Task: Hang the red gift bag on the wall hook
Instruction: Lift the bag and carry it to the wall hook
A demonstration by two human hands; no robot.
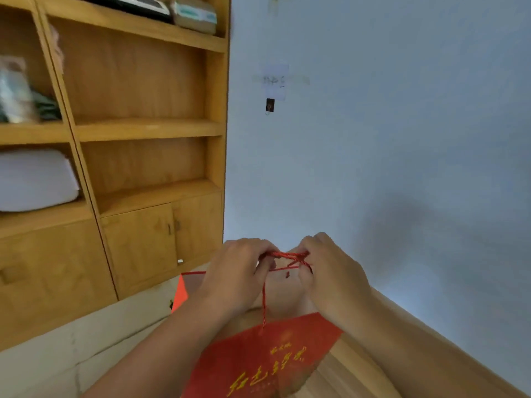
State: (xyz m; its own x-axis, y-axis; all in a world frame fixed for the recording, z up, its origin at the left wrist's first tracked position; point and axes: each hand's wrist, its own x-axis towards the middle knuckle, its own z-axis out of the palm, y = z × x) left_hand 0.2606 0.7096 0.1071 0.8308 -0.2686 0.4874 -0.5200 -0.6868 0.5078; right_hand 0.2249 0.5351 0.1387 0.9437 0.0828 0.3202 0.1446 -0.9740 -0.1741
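The red gift bag (267, 357) with gold lettering hangs low in front of me. Its red cord handles (287, 256) are stretched between my two hands. My left hand (235, 277) pinches the cords at their left end and my right hand (333, 274) pinches them at the right. One cord runs down from my left hand to the bag's front panel. The wall hook (269, 106), a small dark plate with a metal hook, is stuck on the pale wall well above my hands, below a taped paper note (275, 81).
A wooden shelf unit (143, 130) with cupboards fills the left side and ends just left of the hook. Folded white cloth (34, 182) lies on a shelf. A wooden surface (431, 340) runs along the wall at the lower right. Pale floor tiles lie below left.
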